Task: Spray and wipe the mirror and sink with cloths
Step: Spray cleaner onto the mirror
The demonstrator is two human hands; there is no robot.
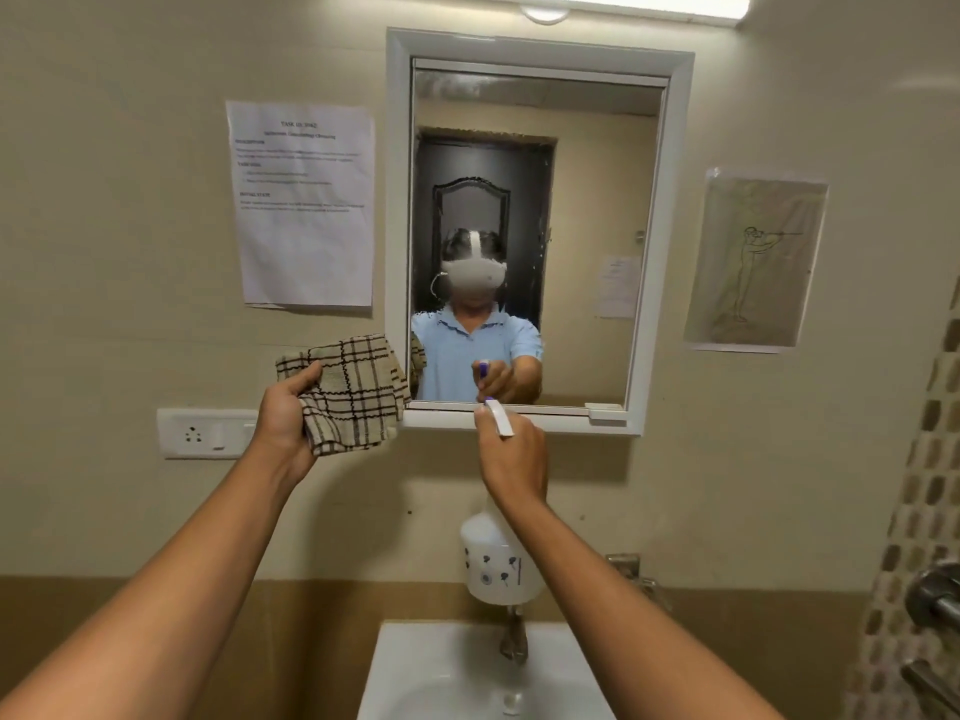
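A white-framed mirror (587, 200) hangs on the beige wall, its glass misted with fine droplets. My right hand (511, 454) grips the head of a white spray bottle (496, 561) with small dark flower prints, its nozzle pointed at the mirror's lower edge. My left hand (285, 418) holds a bunched beige checked cloth (353, 392) beside the mirror's lower left corner. Below, a white sink (415, 667) with a metal tap (513, 636) sits under the bottle.
A printed sheet (304, 200) is taped left of the mirror and a drawing (756, 262) to its right. A white socket plate (208, 432) sits under the cloth. Metal fittings (935, 600) project from the tiled wall at right.
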